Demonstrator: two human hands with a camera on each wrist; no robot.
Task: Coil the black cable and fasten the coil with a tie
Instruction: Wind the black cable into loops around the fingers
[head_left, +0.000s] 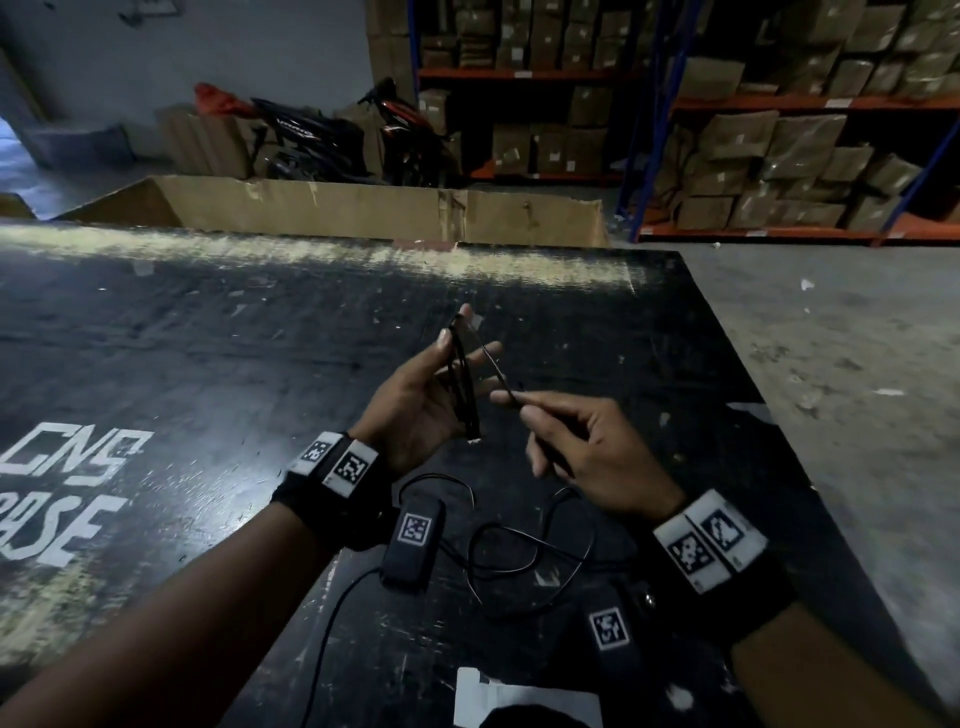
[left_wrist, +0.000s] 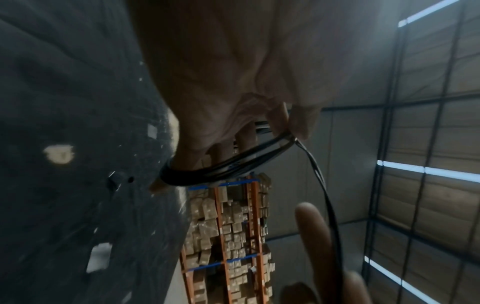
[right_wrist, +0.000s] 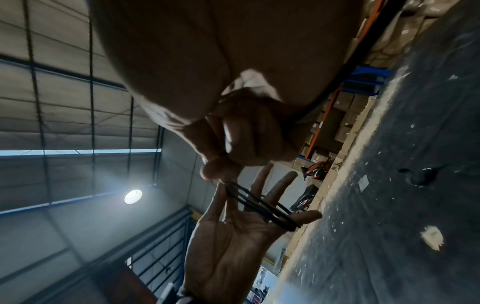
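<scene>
My left hand is held palm up over the black table with its fingers spread and straight. The thin black cable is wound in several loops across it, from thumb to little finger, as the coil and the left hand show in the right wrist view. One strand runs from the coil to my right hand, which pinches it between thumb and forefinger. The cable's loose rest lies in tangled curves on the table below my wrists. I see no tie.
A long open cardboard box stands behind the table's far edge. Shelves of brown cartons and parked motorbikes fill the background. Concrete floor lies past the table's right edge. White paper sits at the near edge.
</scene>
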